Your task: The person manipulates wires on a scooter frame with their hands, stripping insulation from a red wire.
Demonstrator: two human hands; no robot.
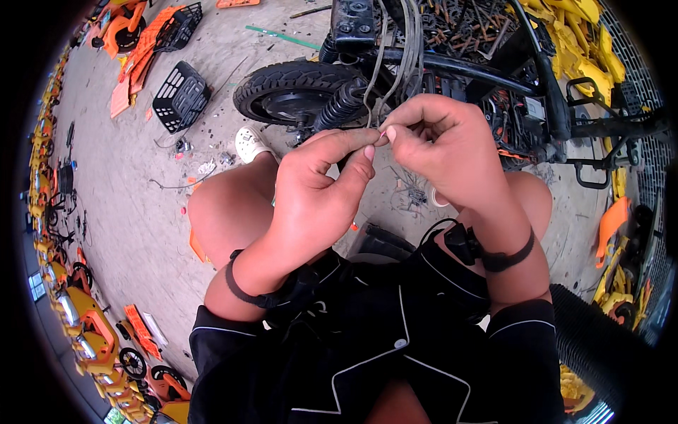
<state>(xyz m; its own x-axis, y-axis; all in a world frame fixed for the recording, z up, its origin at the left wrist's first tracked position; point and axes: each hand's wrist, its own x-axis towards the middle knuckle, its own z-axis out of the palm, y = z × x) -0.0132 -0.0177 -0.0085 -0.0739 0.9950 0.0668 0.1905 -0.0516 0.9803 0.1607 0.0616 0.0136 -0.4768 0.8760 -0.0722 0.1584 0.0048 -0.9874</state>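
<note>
My left hand (318, 191) and my right hand (441, 148) meet at chest height, fingertips pinched on the lower end of a thin grey cable (378, 67), where a tiny pink bit shows. The cable hangs in loops from a black scooter frame (470, 63). Just beyond my fingers are a coil shock absorber (339, 106) and the scooter's black wheel (272, 92). The exact end of the cable is mostly hidden by my fingers.
A black plastic basket (180, 95) lies at upper left among small scraps and orange panels (138, 56). Yellow scooter panels (586, 42) pile at the upper right, an orange piece (611, 230) at right. Rows of orange-yellow scooters (85, 332) line the left rim.
</note>
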